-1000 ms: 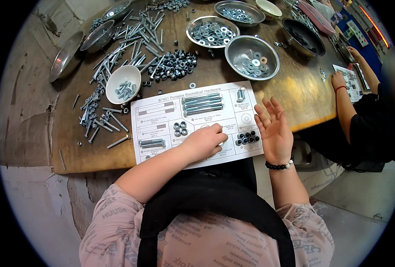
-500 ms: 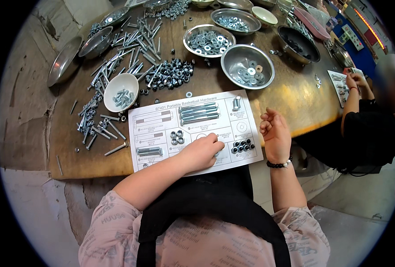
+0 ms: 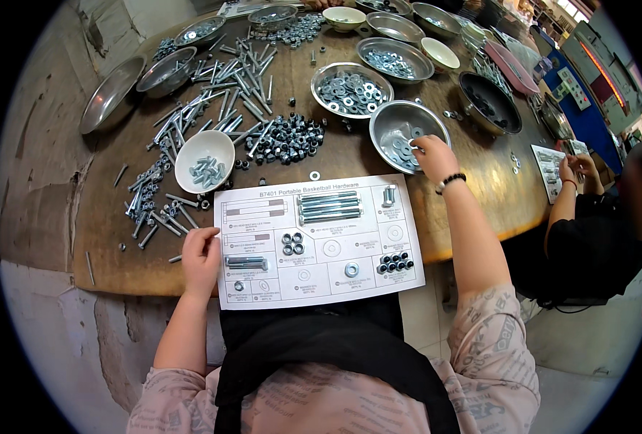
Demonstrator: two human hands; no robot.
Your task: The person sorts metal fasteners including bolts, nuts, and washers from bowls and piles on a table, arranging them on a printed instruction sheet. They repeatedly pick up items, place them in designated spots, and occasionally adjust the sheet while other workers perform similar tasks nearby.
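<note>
A printed paper sheet with outlined boxes lies at the table's near edge, partly over my lap. On it rest long bolts, shorter bolts, a small group of nuts, black-topped nuts and a single washer-like ring. My left hand is at the sheet's left edge, fingers curled and fingertips against the paper. My right hand reaches over the near right rim of a steel bowl, pinching a washer among other washers; the fingertips partly hide it.
Behind the sheet stand a white bowl of short bolts, a pile of dark nuts, scattered long bolts and a steel bowl of washers. A black bowl stands right. Another person's hands hold a similar sheet further right.
My left hand has left the sheet's lower middle for its left edge, uncovering the ring. My right hand has moved from beside the sheet forward into the washer bowl. The view has shifted slightly.
</note>
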